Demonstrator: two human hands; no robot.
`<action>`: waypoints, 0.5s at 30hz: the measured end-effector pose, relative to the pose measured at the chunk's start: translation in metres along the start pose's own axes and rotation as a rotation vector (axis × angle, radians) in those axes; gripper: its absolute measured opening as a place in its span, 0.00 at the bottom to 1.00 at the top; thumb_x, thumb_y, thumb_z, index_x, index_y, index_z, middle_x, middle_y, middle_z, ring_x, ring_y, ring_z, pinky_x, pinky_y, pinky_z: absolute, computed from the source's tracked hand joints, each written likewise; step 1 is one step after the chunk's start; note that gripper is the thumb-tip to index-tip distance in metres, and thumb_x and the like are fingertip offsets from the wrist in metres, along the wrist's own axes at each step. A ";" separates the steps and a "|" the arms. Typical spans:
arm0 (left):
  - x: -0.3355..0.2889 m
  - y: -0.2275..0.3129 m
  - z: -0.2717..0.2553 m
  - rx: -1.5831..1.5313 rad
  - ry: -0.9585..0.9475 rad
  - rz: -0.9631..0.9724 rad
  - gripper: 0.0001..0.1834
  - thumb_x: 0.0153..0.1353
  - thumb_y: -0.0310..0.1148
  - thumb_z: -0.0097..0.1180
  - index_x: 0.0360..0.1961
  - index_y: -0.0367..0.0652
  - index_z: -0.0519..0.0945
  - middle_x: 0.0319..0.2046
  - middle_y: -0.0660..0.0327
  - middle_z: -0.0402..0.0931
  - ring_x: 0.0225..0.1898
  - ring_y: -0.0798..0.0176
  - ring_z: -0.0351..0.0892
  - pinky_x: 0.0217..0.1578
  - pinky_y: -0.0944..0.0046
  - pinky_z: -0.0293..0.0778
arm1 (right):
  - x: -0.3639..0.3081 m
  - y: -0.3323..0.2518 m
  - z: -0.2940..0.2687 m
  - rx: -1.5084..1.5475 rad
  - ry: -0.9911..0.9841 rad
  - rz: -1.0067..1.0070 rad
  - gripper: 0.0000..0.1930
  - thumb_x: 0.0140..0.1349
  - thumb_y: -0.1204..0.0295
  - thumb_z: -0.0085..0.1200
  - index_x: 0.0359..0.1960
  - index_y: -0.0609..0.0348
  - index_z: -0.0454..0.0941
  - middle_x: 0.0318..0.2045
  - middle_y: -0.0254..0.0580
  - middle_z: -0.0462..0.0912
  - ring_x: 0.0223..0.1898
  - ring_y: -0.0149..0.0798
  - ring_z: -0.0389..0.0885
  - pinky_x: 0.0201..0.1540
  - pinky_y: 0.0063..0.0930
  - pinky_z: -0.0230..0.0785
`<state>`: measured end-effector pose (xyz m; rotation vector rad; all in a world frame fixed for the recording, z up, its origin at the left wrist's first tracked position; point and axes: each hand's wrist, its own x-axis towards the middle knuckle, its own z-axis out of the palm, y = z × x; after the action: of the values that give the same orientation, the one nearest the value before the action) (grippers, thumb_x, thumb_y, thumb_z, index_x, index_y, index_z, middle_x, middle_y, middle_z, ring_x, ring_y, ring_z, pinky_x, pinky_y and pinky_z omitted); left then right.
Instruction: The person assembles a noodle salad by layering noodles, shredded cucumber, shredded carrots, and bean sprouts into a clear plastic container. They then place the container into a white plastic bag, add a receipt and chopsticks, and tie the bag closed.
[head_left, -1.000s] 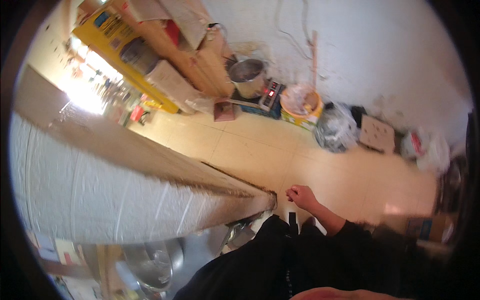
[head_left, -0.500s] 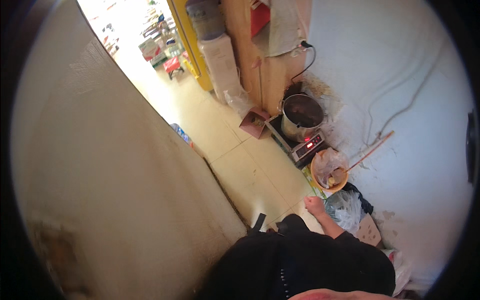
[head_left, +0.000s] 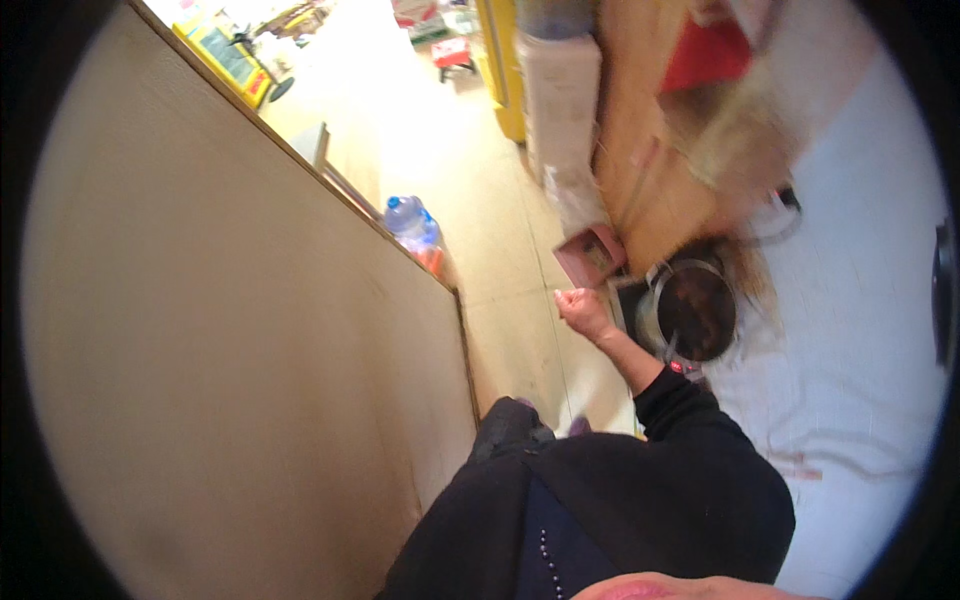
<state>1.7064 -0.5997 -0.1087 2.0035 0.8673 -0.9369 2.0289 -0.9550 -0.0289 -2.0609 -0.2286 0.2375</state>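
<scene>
My right hand (head_left: pixel 585 312) is out in front of my body over the tiled floor, its fingers curled into a loose fist with nothing visible in them. Just beyond it lies a pink dustpan (head_left: pixel 572 262) with some litter in it. Right of my forearm, against the wall, a metal pot (head_left: pixel 648 320) holds something dark and stands on an electric cooker, whose red light (head_left: pixel 678 367) shows past my sleeve. My left hand is not in view.
A tall pale wall (head_left: pixel 250 330) runs along my left. Past its end stands a large clear-blue water bottle (head_left: pixel 412 222). A white water dispenser (head_left: pixel 560 100) and a yellow post (head_left: pixel 498 75) border the bright opening, with a small red stool (head_left: pixel 452 55) beyond.
I have moved forward and the view has turned left. The pot and dustpan are now closer, and the orange bin has left the view. My right arm has swung forward.
</scene>
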 end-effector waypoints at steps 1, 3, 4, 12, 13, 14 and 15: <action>0.009 -0.001 -0.005 -0.032 0.010 -0.051 0.19 0.60 0.33 0.57 0.49 0.32 0.74 0.38 0.56 0.80 0.38 0.60 0.80 0.43 0.63 0.74 | 0.035 -0.014 0.014 -0.008 -0.005 -0.071 0.22 0.64 0.60 0.45 0.16 0.60 0.76 0.15 0.48 0.76 0.18 0.43 0.76 0.25 0.37 0.68; 0.032 0.008 -0.017 -0.100 0.015 -0.141 0.19 0.60 0.34 0.57 0.49 0.32 0.74 0.37 0.56 0.80 0.38 0.60 0.80 0.43 0.63 0.74 | 0.091 -0.030 0.043 0.028 -0.070 -0.151 0.23 0.64 0.59 0.47 0.14 0.61 0.76 0.11 0.43 0.76 0.14 0.33 0.74 0.23 0.31 0.68; 0.047 0.016 -0.025 -0.126 0.013 -0.170 0.19 0.60 0.34 0.57 0.49 0.32 0.74 0.37 0.56 0.80 0.38 0.60 0.80 0.43 0.63 0.74 | 0.112 -0.032 0.060 0.076 -0.132 -0.135 0.24 0.64 0.59 0.47 0.14 0.61 0.76 0.11 0.44 0.75 0.13 0.34 0.75 0.22 0.32 0.68; 0.202 0.203 -0.203 -0.238 0.134 0.047 0.19 0.60 0.34 0.56 0.48 0.32 0.74 0.37 0.56 0.80 0.37 0.60 0.80 0.41 0.63 0.75 | 0.285 0.046 0.071 -0.015 -0.431 0.545 0.26 0.64 0.51 0.43 0.26 0.61 0.83 0.17 0.44 0.81 0.17 0.37 0.80 0.26 0.31 0.73; 0.222 0.236 -0.233 -0.258 0.158 0.099 0.19 0.60 0.34 0.56 0.48 0.32 0.74 0.37 0.56 0.80 0.37 0.60 0.80 0.41 0.63 0.75 | 0.304 0.064 0.058 -0.005 -0.415 0.568 0.29 0.65 0.48 0.41 0.26 0.63 0.83 0.15 0.45 0.80 0.16 0.37 0.79 0.24 0.31 0.72; 0.242 0.270 -0.263 -0.269 0.181 0.148 0.19 0.60 0.34 0.56 0.48 0.32 0.74 0.37 0.56 0.80 0.36 0.60 0.80 0.41 0.63 0.75 | 0.324 0.082 0.047 -0.054 -0.364 0.638 0.32 0.66 0.46 0.39 0.27 0.64 0.82 0.13 0.45 0.79 0.15 0.36 0.78 0.21 0.30 0.71; 0.264 0.303 -0.292 -0.275 0.190 0.194 0.19 0.60 0.34 0.56 0.48 0.32 0.74 0.37 0.56 0.80 0.36 0.60 0.80 0.41 0.63 0.75 | 0.341 0.100 0.037 -0.030 -0.306 0.679 0.33 0.66 0.45 0.38 0.28 0.64 0.82 0.14 0.44 0.79 0.14 0.36 0.77 0.21 0.31 0.70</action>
<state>2.1756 -0.4375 -0.0919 1.9152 0.8354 -0.4955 2.3538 -0.8830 -0.1593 -2.0626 0.2982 0.9689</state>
